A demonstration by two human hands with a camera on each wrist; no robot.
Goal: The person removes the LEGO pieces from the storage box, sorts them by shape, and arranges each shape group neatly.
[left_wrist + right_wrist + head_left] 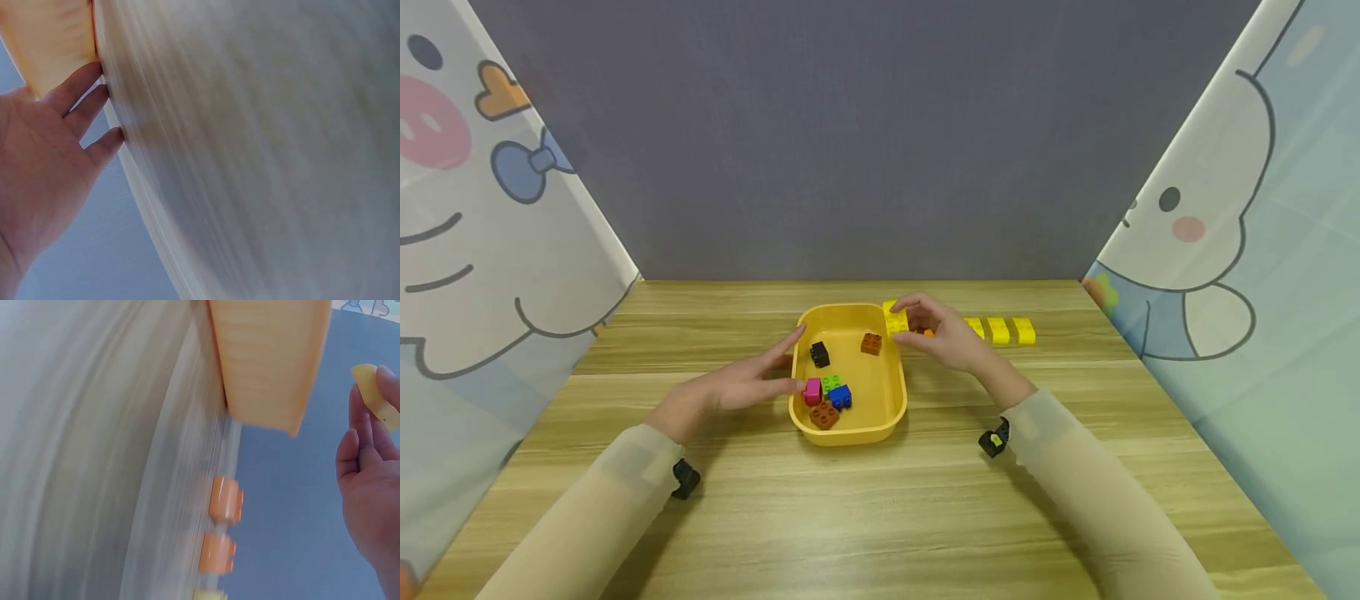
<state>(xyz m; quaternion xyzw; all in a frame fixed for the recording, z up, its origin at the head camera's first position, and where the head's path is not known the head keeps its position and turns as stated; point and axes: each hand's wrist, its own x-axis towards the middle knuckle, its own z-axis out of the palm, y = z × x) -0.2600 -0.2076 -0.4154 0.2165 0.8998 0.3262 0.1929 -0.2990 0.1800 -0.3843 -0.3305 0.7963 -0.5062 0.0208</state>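
My right hand (946, 335) pinches a yellow toy building brick (896, 323) between thumb and fingers. In the head view that brick overlaps the right rim of a yellow plastic bin (891, 417); the right wrist view shows the brick (370, 390) raised above the tabletop. My left hand (737, 383) is at the bin's left side, fingers extended along the wall and thumb by the rim near a pink brick (812, 392). Inside the bin lie a black brick (820, 355), a blue brick (840, 397), a green brick (831, 382) and two brown bricks (824, 416).
Right of the bin, a row of bricks runs along the table's far part: orange bricks (225, 500), partly behind my right hand in the head view, then several yellow bricks (997, 330). A grey panel (865, 150) stands behind the wooden table (820, 517), with cartoon-printed sheets at both sides.
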